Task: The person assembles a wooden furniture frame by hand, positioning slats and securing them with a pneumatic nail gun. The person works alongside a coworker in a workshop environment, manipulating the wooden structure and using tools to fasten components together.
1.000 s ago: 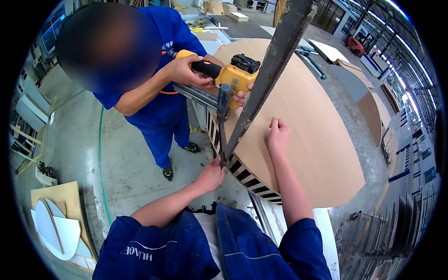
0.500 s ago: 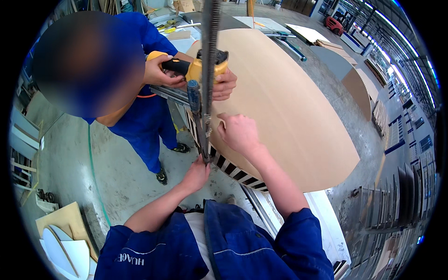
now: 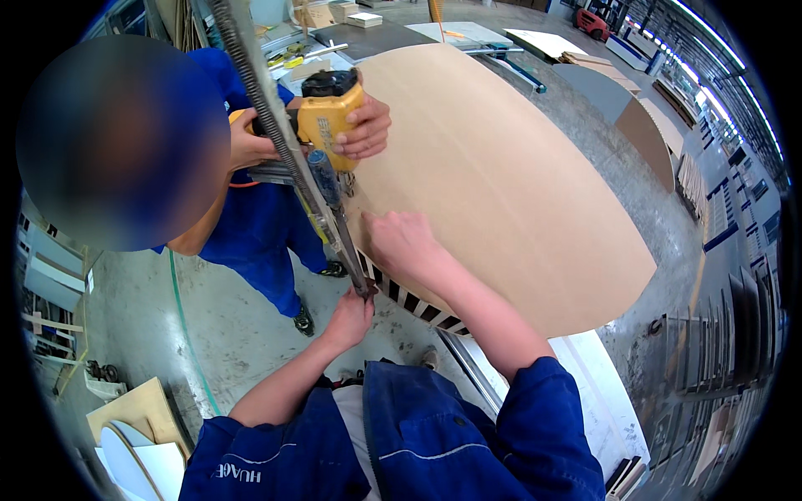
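Blue work jacket with short sleeves [image 3: 535, 417] rolled near the elbows, thin pale piping across the front, perhaps white lettering on the left sleeve; bare forearms and hands.

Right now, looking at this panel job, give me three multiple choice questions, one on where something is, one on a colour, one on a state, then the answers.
1. Where does the right hand rest?
A. Flat on the curved tan panel, near its striped edge
B. On the floor
C. On the yellow power tool

2. What colour is the body of the power tool that the co-worker holds?
A. Red
B. Yellow
C. Green

3. What is the left hand doing?
A. Hanging open at the side
B. Lying flat on the panel
C. Closed around the lower end of the long grey strip

Answers: 1 A, the palm lies on the panel's surface just above the striped edge. 2 B, the housing is yellow with a black top. 3 C, the fingers wrap the strip's lower end below the panel edge.
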`<state>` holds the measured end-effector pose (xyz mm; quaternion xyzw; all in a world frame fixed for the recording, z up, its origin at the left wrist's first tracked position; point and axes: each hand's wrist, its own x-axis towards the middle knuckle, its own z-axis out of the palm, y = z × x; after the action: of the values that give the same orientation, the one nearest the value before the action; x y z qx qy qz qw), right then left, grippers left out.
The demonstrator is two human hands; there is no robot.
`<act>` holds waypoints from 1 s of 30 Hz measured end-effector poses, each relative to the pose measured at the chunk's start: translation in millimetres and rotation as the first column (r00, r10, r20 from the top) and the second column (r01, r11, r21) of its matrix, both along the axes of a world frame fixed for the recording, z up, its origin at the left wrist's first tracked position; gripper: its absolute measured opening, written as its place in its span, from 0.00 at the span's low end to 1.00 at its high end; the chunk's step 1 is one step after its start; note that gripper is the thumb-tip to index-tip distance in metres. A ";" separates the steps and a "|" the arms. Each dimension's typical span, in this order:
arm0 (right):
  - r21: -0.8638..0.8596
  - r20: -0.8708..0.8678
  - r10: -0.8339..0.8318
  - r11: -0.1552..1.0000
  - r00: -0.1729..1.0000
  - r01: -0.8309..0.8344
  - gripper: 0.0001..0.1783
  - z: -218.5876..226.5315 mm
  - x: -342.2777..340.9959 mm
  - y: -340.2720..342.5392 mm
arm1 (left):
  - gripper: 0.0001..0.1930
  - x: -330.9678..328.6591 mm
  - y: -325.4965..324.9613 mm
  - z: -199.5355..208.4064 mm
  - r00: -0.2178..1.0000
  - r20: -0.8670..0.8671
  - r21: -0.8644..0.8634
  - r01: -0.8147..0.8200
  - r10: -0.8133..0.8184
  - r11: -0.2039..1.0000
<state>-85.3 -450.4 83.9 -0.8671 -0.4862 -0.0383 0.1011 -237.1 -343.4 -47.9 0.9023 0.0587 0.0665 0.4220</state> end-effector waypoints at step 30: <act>0.017 -0.097 0.035 0.999 0.995 -0.034 0.18 -15.8 24.1 12.4 | 0.15 -1.0 8.0 -5.6 0.999 0.037 -0.061 -0.013 0.015 0.998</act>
<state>-61.3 -437.9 68.1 -0.8587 -0.4952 0.0020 0.1322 -238.2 -335.5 -53.6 0.8873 0.0591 0.0845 0.4496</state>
